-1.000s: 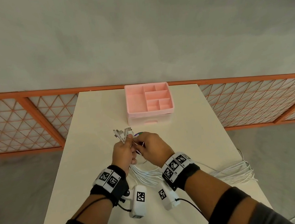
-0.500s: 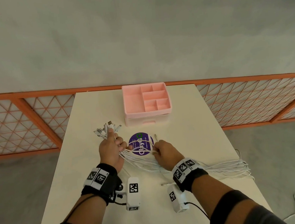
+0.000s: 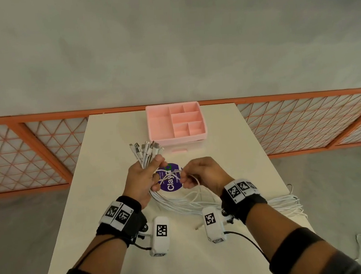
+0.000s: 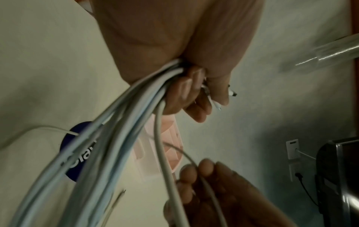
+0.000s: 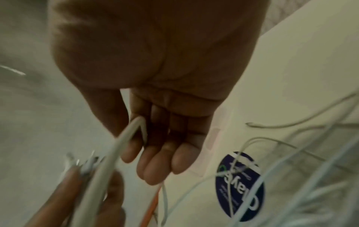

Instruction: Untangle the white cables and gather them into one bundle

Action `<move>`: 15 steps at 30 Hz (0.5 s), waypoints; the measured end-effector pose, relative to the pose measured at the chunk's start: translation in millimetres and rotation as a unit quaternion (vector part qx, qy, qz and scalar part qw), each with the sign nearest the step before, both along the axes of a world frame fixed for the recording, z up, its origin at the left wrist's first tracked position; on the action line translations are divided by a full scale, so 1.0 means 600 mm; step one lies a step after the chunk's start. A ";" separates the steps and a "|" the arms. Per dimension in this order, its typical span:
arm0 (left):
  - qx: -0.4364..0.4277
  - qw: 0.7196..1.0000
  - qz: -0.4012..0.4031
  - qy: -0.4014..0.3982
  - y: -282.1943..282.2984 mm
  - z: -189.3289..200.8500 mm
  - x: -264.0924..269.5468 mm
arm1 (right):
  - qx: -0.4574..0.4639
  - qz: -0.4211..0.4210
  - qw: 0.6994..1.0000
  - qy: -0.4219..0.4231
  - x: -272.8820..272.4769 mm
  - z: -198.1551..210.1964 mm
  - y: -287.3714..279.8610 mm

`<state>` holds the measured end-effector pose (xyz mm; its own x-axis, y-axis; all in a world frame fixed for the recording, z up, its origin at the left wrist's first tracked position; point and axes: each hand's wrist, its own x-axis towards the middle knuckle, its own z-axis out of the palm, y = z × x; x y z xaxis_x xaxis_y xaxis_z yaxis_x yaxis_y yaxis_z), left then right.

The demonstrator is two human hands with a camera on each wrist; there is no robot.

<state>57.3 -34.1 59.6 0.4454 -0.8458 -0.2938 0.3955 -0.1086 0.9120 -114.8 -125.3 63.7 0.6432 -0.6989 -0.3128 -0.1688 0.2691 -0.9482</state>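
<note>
Head: left hand (image 3: 143, 181) clenched round white cables (image 3: 181, 204) near plug ends, above desk (image 3: 116, 208); right hand (image 3: 202, 174) pinching one strand. Left wrist: bundle gripped, tails trailing. Right wrist: strand looped over fingers (image 5: 155, 165); mid-untangle, next probably pull it free, add to bundle

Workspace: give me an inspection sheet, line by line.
Surface: cream table, a round purple sticker on it.
Job's things: white cables, plug ends fanned above the fist, tails trailing off the table's right edge.
Clutter: pink organiser, compartments look empty.
Grippers: left hand grips the bunch; right hand pinches one strand.
Cables: a crossing sits between the hands.
Surroundings: orange lattice railing, grey floor.
</note>
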 end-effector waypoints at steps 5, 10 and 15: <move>-0.025 0.999 -0.047 0.000 -0.006 0.006 -0.009 | -0.057 0.033 0.996 -0.062 0.026 0.044 0.006; -0.016 0.996 -0.079 0.030 0.001 -0.001 0.000 | -0.059 -0.069 0.976 -0.199 0.030 0.089 -0.012; 0.002 0.995 0.001 0.101 0.003 -0.018 0.011 | -0.027 -0.187 0.947 -0.261 0.016 0.115 -0.046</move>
